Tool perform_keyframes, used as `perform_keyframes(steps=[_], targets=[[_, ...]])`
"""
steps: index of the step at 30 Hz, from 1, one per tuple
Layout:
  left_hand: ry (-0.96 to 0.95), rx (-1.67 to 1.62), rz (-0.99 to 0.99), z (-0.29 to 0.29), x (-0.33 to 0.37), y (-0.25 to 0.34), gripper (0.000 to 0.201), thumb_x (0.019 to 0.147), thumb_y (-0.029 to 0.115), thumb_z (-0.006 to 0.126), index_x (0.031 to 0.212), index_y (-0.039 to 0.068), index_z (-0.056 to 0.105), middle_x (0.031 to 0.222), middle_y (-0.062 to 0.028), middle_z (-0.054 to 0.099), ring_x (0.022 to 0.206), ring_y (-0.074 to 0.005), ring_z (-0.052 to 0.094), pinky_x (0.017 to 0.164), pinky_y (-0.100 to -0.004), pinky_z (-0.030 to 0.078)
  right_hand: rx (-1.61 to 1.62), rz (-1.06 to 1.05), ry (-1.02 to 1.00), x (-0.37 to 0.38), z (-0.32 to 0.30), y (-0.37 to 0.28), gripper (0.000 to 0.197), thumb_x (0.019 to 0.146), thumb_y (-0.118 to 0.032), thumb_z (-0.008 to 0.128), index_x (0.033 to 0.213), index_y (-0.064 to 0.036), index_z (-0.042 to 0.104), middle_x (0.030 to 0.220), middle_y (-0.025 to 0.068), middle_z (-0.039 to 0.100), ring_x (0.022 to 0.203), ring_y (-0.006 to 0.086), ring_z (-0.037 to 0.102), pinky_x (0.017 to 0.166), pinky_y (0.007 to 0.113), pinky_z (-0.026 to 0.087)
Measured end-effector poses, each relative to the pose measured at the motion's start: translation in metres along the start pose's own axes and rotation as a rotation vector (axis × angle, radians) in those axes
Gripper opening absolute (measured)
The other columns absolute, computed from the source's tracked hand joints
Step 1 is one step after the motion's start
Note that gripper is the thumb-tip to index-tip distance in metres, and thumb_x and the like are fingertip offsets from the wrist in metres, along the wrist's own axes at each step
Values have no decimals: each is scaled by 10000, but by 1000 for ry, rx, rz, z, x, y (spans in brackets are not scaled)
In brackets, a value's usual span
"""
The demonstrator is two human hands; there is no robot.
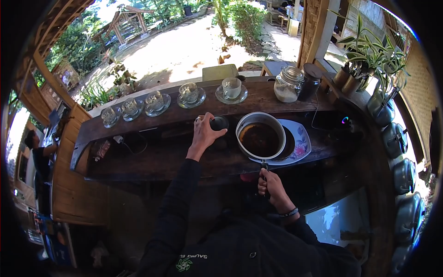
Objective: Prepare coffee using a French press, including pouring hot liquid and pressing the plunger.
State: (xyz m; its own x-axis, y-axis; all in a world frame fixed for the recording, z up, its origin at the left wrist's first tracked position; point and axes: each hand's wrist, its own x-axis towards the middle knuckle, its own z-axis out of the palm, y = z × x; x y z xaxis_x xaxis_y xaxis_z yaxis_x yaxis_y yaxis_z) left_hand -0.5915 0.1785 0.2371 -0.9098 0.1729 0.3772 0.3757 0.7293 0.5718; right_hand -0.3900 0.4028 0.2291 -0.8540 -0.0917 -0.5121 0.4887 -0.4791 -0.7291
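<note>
My right hand (273, 187) is wrapped round the black handle of a saucepan (240, 141). Dark brown liquid (262, 140) with a lighter foamy patch at one side fills part of the pan. The pan sits over or just above the left part of a pale floral tray (302, 147), beside a dark round thing (289, 143) partly hidden by it. To the left of the pan, my left hand (205, 135) has its thumb and fingers curved round a dark, round-topped container (219, 123). Its lower part is lost in shadow.
Several glass cups on saucers, one a frosted cup (231, 87), line the raised wooden ledge (161, 124). A clear jar of white granules (288, 85) and a dark jar (310, 82) stand at right. Beyond are a leafy plant (374, 57) and several pots (394, 138). Another person (41, 154) is far left.
</note>
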Motion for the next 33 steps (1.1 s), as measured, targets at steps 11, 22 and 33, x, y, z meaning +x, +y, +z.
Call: perform_keyframes(steps=[11,22,33], targets=[[-253,154,-98,-9,21,9,675,571,406,808,1027,17,498,1031,-215,561,1084,-373,475,961,-427,354,30,10,-10,4,-4,3,250,996,-281,412,803,-123,395,580,-53,330,476,62,359,447,217,309],[-453,264,-62,-10,42,8,834,533,469,786,1147,-6,483,1154,-276,532,1159,-415,441,1021,-430,327,21,11,-10,2,-9,6,228,998,-283,406,840,-119,409,581,-57,328,472,61,352,437,216,299],[-564,361,-82,-12,55,14,863,543,462,772,1213,19,457,1134,-255,508,1110,-420,457,971,-446,381,16,21,-13,1,-10,4,240,996,-288,411,814,-132,395,583,-62,332,475,60,353,441,220,308]])
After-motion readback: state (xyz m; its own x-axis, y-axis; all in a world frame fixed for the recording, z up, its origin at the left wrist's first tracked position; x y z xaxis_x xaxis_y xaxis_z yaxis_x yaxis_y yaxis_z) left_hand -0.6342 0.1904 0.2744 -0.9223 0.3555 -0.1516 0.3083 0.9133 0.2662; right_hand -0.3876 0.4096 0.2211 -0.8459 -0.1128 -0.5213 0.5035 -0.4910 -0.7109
